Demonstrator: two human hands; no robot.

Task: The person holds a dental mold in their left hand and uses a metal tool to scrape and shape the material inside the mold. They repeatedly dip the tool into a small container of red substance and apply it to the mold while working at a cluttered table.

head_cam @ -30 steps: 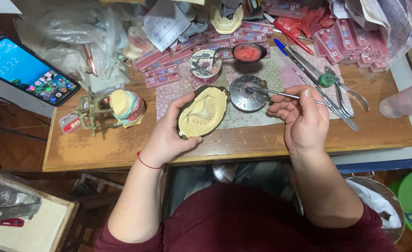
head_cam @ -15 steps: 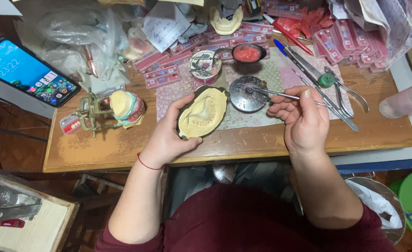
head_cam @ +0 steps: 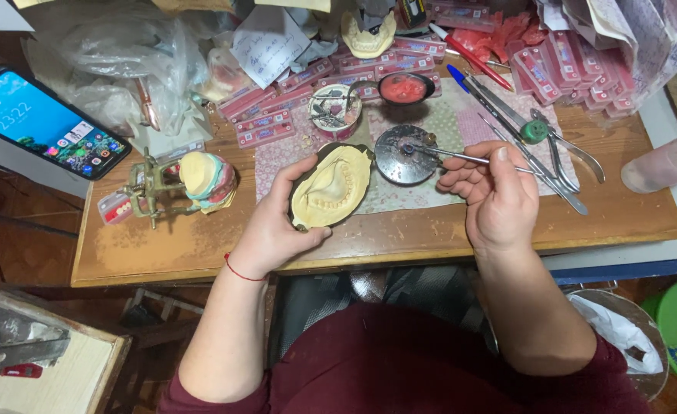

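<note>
My left hand (head_cam: 277,226) grips a dark oval flask half (head_cam: 331,186) filled with pale yellow plaster that bears a tooth-shaped impression, held over the wooden table (head_cam: 200,245). My right hand (head_cam: 495,195) pinches a thin metal instrument (head_cam: 449,156). Its tip rests in a small round metal dish (head_cam: 403,156) just right of the mould. A red thread circles my left wrist.
A brass articulator with a plaster dental cast (head_cam: 181,184) stands at the left, beside a lit phone (head_cam: 43,130). Pliers, pens and metal tools (head_cam: 541,149) lie at the right. Pink tooth-card strips (head_cam: 576,69), a red-filled bowl (head_cam: 403,88) and a round tin (head_cam: 334,111) crowd the back.
</note>
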